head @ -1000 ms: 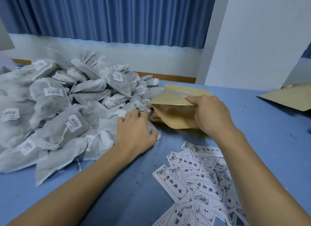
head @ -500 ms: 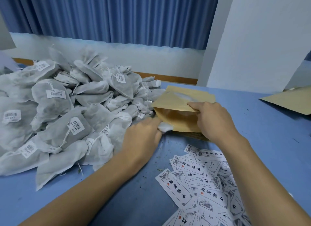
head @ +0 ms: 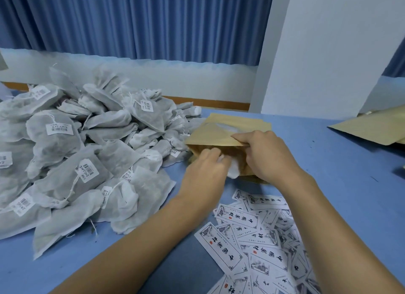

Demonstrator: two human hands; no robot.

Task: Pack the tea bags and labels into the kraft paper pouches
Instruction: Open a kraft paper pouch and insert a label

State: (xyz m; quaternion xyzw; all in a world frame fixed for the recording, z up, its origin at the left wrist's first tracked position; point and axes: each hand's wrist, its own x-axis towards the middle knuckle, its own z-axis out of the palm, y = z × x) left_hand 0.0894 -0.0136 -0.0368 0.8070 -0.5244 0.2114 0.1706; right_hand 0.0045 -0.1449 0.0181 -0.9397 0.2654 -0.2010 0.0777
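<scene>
My right hand (head: 269, 155) pinches the upper lip of a smooth tan kraft paper pouch (head: 210, 136) lying towards the far edge of the blue table (head: 328, 184). My left hand (head: 206, 173) grips a soft white mesh tea bag (head: 233, 171) at the pouch's mouth. A crumpled heap of grey-white tagged tea bags (head: 87, 151) crowds the table's left side, just beside the pouch. Printed white paper labels (head: 258, 239) lie scattered at the near edge.

tea bag heap (head: 76, 158) crowding left, labels (head: 258, 245) spread near, open table (head: 328, 162) right
</scene>
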